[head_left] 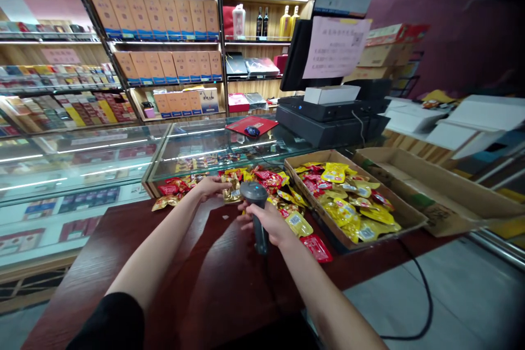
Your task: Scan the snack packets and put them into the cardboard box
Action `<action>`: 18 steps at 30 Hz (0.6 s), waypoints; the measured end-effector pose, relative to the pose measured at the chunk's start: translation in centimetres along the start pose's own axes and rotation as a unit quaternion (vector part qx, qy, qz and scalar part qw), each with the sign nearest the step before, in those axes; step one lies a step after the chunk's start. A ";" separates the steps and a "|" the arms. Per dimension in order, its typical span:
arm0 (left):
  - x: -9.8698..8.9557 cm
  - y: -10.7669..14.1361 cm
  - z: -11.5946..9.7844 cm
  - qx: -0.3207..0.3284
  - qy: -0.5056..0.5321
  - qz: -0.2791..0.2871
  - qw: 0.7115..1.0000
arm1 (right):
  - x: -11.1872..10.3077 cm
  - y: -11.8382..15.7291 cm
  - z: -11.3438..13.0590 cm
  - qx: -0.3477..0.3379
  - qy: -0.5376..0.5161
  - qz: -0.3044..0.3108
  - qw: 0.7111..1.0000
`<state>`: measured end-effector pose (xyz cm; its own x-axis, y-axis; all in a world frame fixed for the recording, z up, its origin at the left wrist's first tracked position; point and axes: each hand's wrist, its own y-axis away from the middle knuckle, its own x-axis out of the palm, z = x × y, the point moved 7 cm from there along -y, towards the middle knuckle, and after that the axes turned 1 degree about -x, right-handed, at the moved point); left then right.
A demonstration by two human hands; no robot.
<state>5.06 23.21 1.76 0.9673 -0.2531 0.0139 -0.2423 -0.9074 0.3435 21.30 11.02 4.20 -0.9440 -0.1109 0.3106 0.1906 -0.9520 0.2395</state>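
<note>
1. The left hand (210, 187) pinched the gold packet (233, 192) by its left edge, the packet's body reaching beyond the fingertips towards the scanner (254, 192).
2. The right hand (271, 222) had its fingers around the scanner's handle, just below the head, which was right beside the packet.
3. Both hands were above the table (164, 279), near loose packets (298, 224) and left of the filled cardboard box (303, 192).

Left hand (212, 187) holds a gold packet (232, 190) beside a barcode scanner (255, 213) gripped in the right hand (268, 220).
</note>
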 end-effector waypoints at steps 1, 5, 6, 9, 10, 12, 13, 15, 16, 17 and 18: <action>-0.1 0.0 0.0 -0.004 -0.002 -0.004 1.000 | 0.2 0.2 -0.7 0.015 -0.001 0.000 1.000; -0.1 0.1 0.0 -0.011 -0.005 -0.010 1.000 | 0.8 0.8 -2.6 0.016 0.048 -0.005 0.999; -0.1 0.1 0.0 -0.013 -0.005 -0.011 1.000 | 1.0 0.9 -3.0 0.018 0.064 -0.004 0.998; -0.2 0.1 -0.1 -0.021 -0.013 -0.013 1.000 | 1.2 1.3 -3.3 0.025 0.096 -0.009 0.995; -0.2 0.1 -0.1 -0.023 -0.016 -0.013 1.000 | 1.3 1.4 -3.2 0.022 0.098 -0.011 0.995; -0.4 -0.2 0.0 -0.025 -0.019 -0.007 0.999 | 1.6 1.6 -2.9 0.015 0.094 -0.012 0.995; -0.4 -0.3 0.0 -0.027 -0.020 -0.003 0.999 | 1.6 1.7 -2.8 0.014 0.092 -0.013 0.996; -0.5 -0.5 0.1 -0.029 -0.019 0.004 0.999 | 1.7 1.9 -2.8 0.016 0.092 -0.015 0.995; -0.5 -0.5 0.2 -0.029 -0.020 0.005 0.999 | 1.7 1.9 -2.8 0.016 0.094 -0.016 0.995; -0.5 -0.5 0.2 -0.030 -0.021 0.005 0.999 | 1.7 2.0 -2.7 0.014 0.096 -0.016 0.995; -0.5 -0.5 0.1 -0.031 -0.023 0.003 0.999 | 1.8 2.0 -2.7 0.010 0.097 -0.016 0.995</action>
<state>4.72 23.73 1.44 0.9613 -0.2742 -0.0274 -0.2407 -0.8839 0.4010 19.29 8.17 2.75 -0.9835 -0.1358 0.1197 0.1635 -0.9500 0.2661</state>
